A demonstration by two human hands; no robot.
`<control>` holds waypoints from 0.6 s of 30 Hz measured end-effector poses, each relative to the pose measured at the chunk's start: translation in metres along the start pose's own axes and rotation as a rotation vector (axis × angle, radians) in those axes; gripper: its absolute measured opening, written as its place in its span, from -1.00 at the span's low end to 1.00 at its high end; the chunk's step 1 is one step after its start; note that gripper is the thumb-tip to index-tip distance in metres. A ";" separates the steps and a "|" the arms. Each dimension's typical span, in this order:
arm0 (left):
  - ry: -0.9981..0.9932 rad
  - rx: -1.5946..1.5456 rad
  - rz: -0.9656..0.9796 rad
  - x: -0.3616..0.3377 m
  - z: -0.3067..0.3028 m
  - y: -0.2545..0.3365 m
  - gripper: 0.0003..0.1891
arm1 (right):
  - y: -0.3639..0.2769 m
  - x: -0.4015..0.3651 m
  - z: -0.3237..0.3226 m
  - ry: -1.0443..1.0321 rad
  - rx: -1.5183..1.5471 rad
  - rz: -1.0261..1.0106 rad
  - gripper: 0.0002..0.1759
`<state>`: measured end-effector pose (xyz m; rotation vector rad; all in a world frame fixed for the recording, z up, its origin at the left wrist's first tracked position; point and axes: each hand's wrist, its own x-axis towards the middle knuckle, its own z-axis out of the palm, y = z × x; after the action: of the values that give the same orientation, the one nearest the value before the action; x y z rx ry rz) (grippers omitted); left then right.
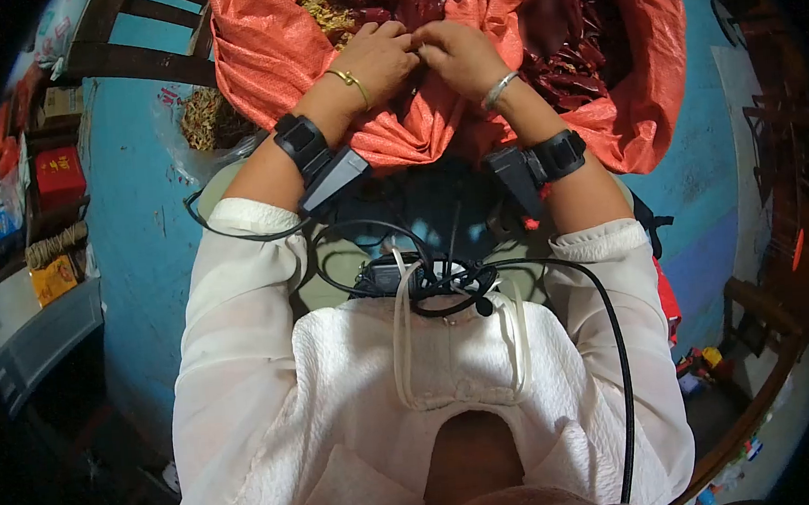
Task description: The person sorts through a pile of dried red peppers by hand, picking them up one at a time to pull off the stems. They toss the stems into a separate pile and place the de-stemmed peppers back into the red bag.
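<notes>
Two orange-red woven sacks lie open in front of me. In the right sack is a heap of glossy dark-red dried chilies. More dried chilies lie in the left sack, beside a patch of yellowish stems. My left hand and my right hand meet at the fingertips over the left sack. Their fingers are closed together on what looks like a dried chili, mostly hidden by the fingers. Each wrist wears a bangle and a black strap with a device.
A clear plastic bag of dry brownish bits lies on the blue floor at the left. Behind it stands a wooden chair. Shelves with a red box line the left edge. Black cables hang across my lap and right arm.
</notes>
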<state>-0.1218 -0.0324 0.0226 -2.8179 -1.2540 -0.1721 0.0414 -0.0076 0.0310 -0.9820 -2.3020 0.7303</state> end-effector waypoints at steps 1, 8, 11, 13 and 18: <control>-0.001 -0.001 -0.001 -0.004 -0.003 -0.002 -0.77 | 0.002 -0.001 -0.001 -0.001 0.001 0.000 -0.77; -0.162 0.103 -0.236 -0.026 -0.020 -0.027 -0.73 | 0.000 -0.005 -0.004 -0.463 -0.549 0.169 -0.81; -0.116 0.078 -0.227 -0.024 -0.011 -0.034 -0.81 | -0.010 -0.003 -0.002 -0.522 -0.595 0.137 -0.79; -0.115 0.014 -0.208 -0.016 -0.018 -0.024 -0.83 | -0.018 -0.003 0.002 -0.378 -0.596 0.127 -0.81; -0.375 -0.226 -0.380 0.003 -0.023 0.023 -0.73 | -0.015 0.000 0.009 -0.421 -0.628 0.146 -0.81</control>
<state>-0.1045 -0.0474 0.0461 -2.8489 -1.9614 0.2281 0.0287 -0.0187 0.0347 -1.3820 -2.9438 0.2706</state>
